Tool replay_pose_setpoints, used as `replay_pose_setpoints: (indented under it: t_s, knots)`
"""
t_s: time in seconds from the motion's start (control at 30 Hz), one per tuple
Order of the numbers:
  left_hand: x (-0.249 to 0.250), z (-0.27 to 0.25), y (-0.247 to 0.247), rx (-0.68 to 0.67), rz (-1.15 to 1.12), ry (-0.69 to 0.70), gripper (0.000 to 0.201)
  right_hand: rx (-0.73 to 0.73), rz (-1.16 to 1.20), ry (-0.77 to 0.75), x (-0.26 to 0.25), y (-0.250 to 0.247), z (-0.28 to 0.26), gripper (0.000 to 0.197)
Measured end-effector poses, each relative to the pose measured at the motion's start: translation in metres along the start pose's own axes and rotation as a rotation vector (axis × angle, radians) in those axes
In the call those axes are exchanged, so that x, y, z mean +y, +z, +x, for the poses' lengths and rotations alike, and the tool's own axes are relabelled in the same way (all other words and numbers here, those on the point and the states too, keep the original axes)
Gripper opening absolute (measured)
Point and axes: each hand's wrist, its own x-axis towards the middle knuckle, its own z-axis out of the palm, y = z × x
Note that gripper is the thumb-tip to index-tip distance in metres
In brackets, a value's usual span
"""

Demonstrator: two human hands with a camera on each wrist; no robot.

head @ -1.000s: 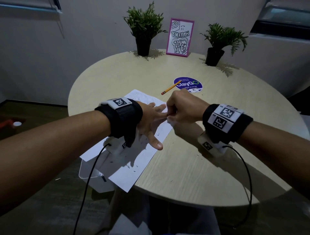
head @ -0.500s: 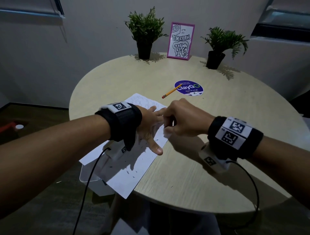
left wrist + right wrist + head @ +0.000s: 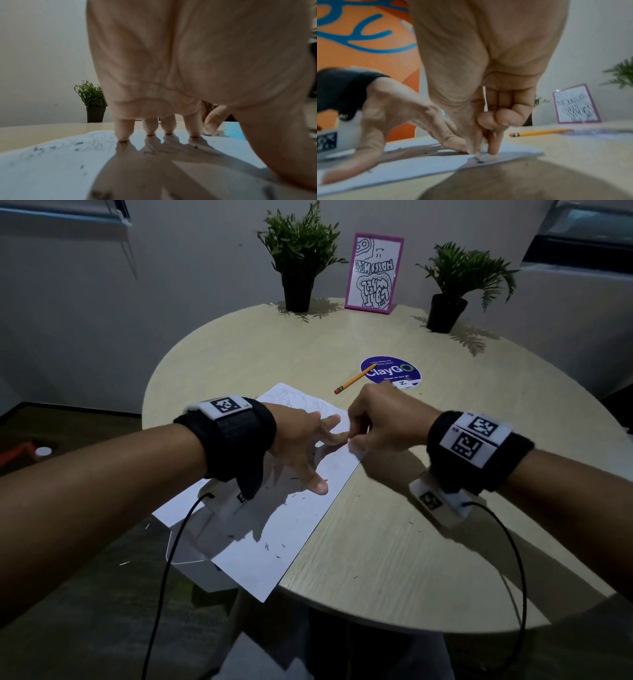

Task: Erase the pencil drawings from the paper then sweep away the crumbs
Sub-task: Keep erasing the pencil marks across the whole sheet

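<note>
I have the right hand (image 3: 383, 422) pinching a small white eraser (image 3: 483, 147) between thumb and fingertips, its lower end pressed on the paper (image 3: 291, 529) right at the sheet's right edge, mid-frame in the head view. My left hand (image 3: 301, 443) is spread wide, fingers straight, pinning the sheet just left of the eraser; its fingertips nearly meet my right ones. The paper's long axis runs from the lower left of the frame up toward the centre, and the faint pencil drawings (image 3: 294, 398) lie at its far end, above and left of the eraser. So I judge the next strokes must go up-left, past my left fingertips. Dark crumbs (image 3: 274, 547) dot the sheet lower down.
</note>
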Motion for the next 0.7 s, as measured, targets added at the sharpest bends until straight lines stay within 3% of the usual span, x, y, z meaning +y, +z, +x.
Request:
replay_pose_setpoints:
  t_s: [0.07,0.1,0.2,0.23,0.3,0.37,0.43,0.47,0.53,0.6,0.63,0.7]
  knots:
    - [0.001,0.0,0.001,-0.019,-0.018,-0.018,0.105,0.026,-0.084,-0.001,-0.001,0.001,0.001,0.011]
    - [0.001,-0.001,0.0,-0.024,-0.036,-0.037,0.099,0.026,-0.111,-0.029,-0.011,0.004,-0.002,0.015]
    - [0.003,-0.004,-0.001,-0.018,-0.116,-0.06,0.04,-0.033,-0.048,-0.15,-0.042,0.014,-0.017,0.046]
    - [0.002,-0.004,-0.002,-0.013,-0.13,-0.032,0.032,-0.051,-0.007,-0.18,-0.046,0.016,-0.019,0.049]
    - [0.002,-0.004,-0.003,-0.018,-0.143,-0.037,0.035,-0.071,0.044,-0.184,-0.038,0.014,-0.015,0.035]
    - [-0.001,-0.001,-0.003,-0.022,-0.109,-0.048,0.07,-0.042,0.006,-0.098,-0.02,0.007,-0.006,0.009]
    - [-0.003,0.001,-0.001,-0.032,-0.031,-0.014,0.1,0.013,-0.09,-0.024,-0.008,0.004,0.003,0.007]
    - [-0.003,0.001,-0.001,-0.025,-0.03,-0.013,0.103,0.019,-0.126,-0.013,-0.01,0.005,0.004,0.007]
    - [0.0,-0.001,-0.001,-0.009,-0.066,-0.042,0.084,-0.009,-0.122,-0.061,-0.029,0.009,-0.002,0.024]
    - [0.002,-0.002,-0.002,0.001,-0.099,-0.064,0.041,-0.086,-0.057,-0.125,-0.046,0.013,-0.01,0.032]
    - [0.001,-0.002,-0.001,0.007,-0.097,-0.055,0.035,-0.115,-0.023,-0.141,-0.048,0.015,-0.012,0.024]
    - [-0.002,0.0,0.0,0.016,-0.109,-0.056,0.049,-0.081,0.009,-0.147,-0.036,0.012,-0.009,0.008]
